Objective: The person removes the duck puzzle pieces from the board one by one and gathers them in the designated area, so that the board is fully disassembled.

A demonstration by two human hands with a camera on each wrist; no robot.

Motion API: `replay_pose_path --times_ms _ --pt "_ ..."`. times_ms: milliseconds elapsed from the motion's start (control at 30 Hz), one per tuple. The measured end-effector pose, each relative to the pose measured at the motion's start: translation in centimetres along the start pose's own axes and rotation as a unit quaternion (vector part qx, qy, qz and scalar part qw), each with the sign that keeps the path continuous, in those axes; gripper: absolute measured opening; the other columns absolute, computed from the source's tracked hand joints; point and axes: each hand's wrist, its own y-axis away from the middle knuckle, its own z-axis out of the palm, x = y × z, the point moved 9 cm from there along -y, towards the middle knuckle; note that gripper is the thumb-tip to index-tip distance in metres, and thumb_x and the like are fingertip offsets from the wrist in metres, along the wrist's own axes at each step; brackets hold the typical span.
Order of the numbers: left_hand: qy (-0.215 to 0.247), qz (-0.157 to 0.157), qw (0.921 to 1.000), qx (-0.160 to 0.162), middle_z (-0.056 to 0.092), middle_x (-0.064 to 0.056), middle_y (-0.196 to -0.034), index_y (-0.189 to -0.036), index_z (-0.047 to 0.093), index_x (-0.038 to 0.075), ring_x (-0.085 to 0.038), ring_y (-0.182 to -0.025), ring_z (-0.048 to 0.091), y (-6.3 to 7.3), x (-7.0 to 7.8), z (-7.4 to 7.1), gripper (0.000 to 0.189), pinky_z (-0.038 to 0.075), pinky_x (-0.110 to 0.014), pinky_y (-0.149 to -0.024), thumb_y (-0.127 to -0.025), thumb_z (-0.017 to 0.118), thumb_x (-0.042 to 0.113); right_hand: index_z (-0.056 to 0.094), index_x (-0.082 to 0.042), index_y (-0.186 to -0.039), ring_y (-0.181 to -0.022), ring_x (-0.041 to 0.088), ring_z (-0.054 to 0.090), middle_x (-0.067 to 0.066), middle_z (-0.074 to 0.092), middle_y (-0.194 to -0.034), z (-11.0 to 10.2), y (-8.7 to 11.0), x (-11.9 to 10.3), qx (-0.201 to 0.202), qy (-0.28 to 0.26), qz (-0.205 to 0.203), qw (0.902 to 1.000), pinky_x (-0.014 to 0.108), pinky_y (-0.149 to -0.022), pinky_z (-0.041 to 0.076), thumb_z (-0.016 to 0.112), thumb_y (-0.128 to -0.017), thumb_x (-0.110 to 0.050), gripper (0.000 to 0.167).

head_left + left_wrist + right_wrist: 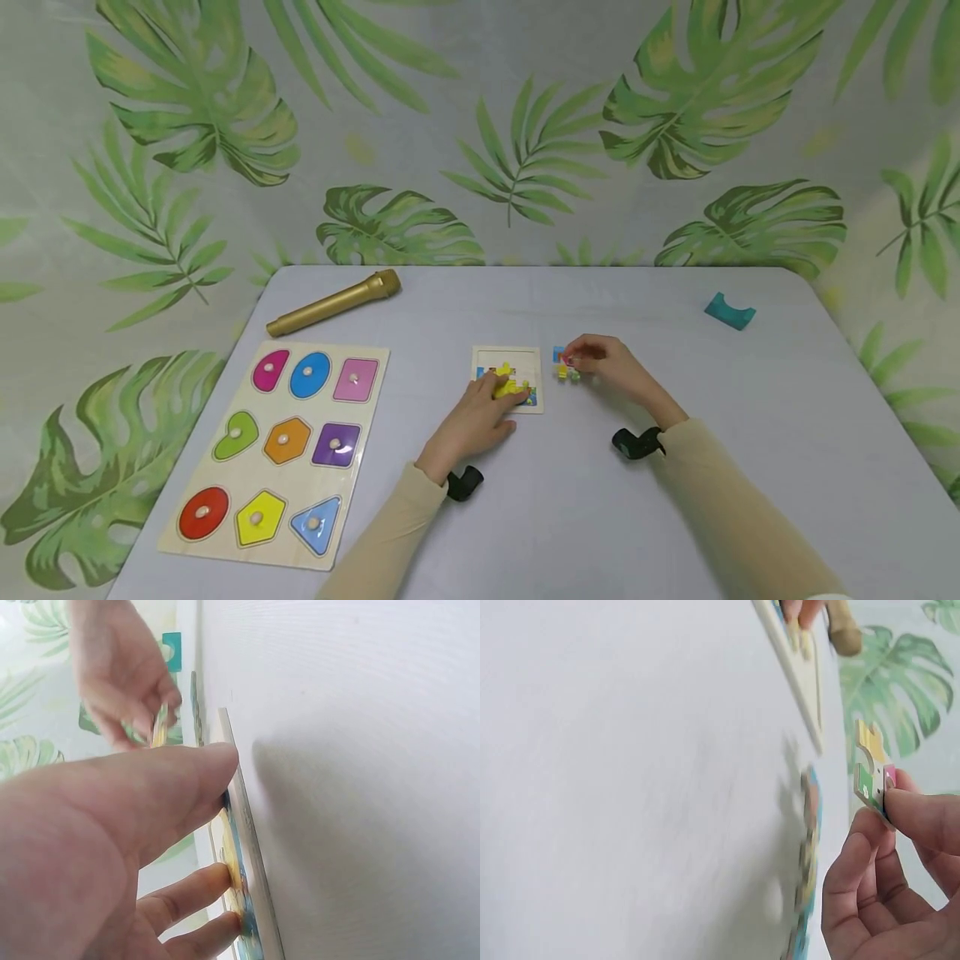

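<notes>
A small wooden jigsaw tray (507,352) lies flat mid-table, with colourful, mostly yellow pieces in its lower part and bare wood in the upper part. My left hand (472,415) rests on the tray, its fingertips touching the pieces; in the left wrist view the thumb (199,769) lies along the tray's edge. To the tray's right, my right hand (606,365) pinches a jigsaw piece (870,769) between thumb and fingers, raised off the table. That piece shows yellow, green, white and pink. Several loose jigsaw pieces (562,372) lie beside the right fingertips.
A wooden shape board (296,496) with knobbed coloured shapes takes up the table's left side. Behind it lies a gold microphone (333,303). A teal curved block (729,312) sits at the back right. A leaf-patterned cloth (525,167) hangs behind the white table.
</notes>
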Motion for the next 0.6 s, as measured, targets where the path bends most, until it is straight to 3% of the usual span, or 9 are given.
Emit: replay_pose_path --times_ms 300,600 --pt "0.008 -0.018 0.9998 -0.008 0.035 -0.02 -0.145 -0.14 0.051 0.018 -0.039 -0.139 0.022 0.0 -0.2 0.3 0.046 0.02 -0.048 -0.112 -0.095 0.06 0.02 0.063 0.004 -0.11 -0.077 0.022 0.052 0.016 0.059 -0.096 -4.3 2.7 3.4 0.028 0.02 0.033 0.9988 0.03 -0.06 0.048 0.058 -0.093 -0.004 0.02" --pt "0.013 -0.019 0.9997 -0.006 0.034 -0.018 -0.147 -0.14 0.052 0.017 -0.038 -0.139 0.023 0.0 -0.1 0.3 0.046 0.02 -0.051 -0.111 -0.095 0.06 0.022 0.065 0.003 -0.106 -0.074 0.022 0.051 0.011 0.055 -0.087 -5.1 3.7 4.1 0.025 0.065 0.041 0.9967 0.028 -0.061 0.047 0.06 -0.091 -0.003 0.017"
